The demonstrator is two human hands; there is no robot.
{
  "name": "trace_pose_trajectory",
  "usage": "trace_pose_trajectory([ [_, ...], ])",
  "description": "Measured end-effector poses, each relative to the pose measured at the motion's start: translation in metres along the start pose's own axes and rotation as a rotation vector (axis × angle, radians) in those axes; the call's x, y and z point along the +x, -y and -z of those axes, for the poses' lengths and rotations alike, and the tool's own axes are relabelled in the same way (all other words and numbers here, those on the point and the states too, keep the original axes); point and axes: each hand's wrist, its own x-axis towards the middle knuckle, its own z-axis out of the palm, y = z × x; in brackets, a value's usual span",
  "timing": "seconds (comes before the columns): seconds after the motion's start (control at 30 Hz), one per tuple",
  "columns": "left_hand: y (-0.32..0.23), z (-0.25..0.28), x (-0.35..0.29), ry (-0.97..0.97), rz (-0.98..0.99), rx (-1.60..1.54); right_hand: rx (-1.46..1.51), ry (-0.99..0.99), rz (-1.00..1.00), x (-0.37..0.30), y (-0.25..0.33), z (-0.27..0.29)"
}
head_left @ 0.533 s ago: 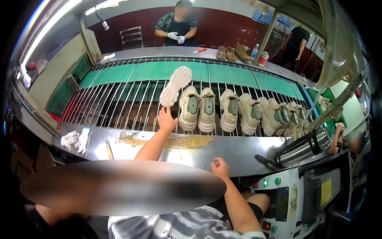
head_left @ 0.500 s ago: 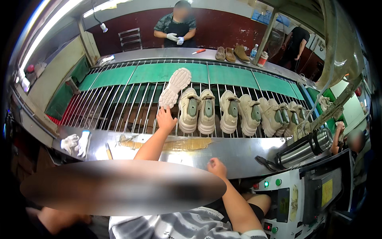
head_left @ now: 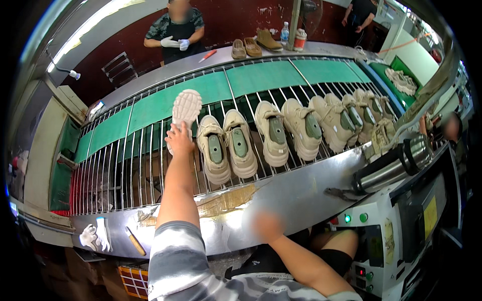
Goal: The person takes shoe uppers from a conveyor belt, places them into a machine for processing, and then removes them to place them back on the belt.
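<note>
While the left hand (head_left: 179,140) reaches up from the lower centre of the frame, its fingers are clamped on a pale shoe (head_left: 184,113) held sole-out at centre left, above the metal-rod rack (head_left: 125,170).

Right hand (head_left: 267,226) — lower centre, blurred, low before the steel ledge (head_left: 301,195); whether its fingers are apart or together cannot be told, and nothing shows in it.

Row of beige shoes (head_left: 281,133) — on the rack, just right of the held shoe, soles down, openings up, running toward the right edge.

Green belt (head_left: 251,80) — behind the rack, curving across the upper middle.

Far ledge, top centre — brown shoes (head_left: 253,44) beside a bottle (head_left: 285,33); a person in white gloves (head_left: 175,42) stands behind.

Lower left of the ledge — a white glove (head_left: 96,237) and a wooden-handled tool (head_left: 135,242), lying near each other.

Right side — a steel cylinder (head_left: 391,168) lying tilted over a control panel (head_left: 366,246) with green lights.
</note>
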Motion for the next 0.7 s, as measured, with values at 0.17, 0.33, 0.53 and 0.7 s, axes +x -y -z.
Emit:
trace_pose_trajectory([
  [0.17,0.023,0.079,0.025,0.188,0.235,-0.329,0.062,-0.023,-0.014,0.0,-0.007,-0.017],
  [0.33,0.157,0.056,-0.043,0.713,0.392,-1.791,0.077,-0.001,0.007,0.005,0.006,0.0],
  [0.53,0.177,0.057,-0.312,0.536,0.434,-2.566,0.107,0.002,0.047,-0.008,0.0,-0.014],
  [0.7,0.104,0.095,-0.452,0.586,0.337,-2.841,0.355,0.368,-0.089,-0.001,0.025,0.071],
])
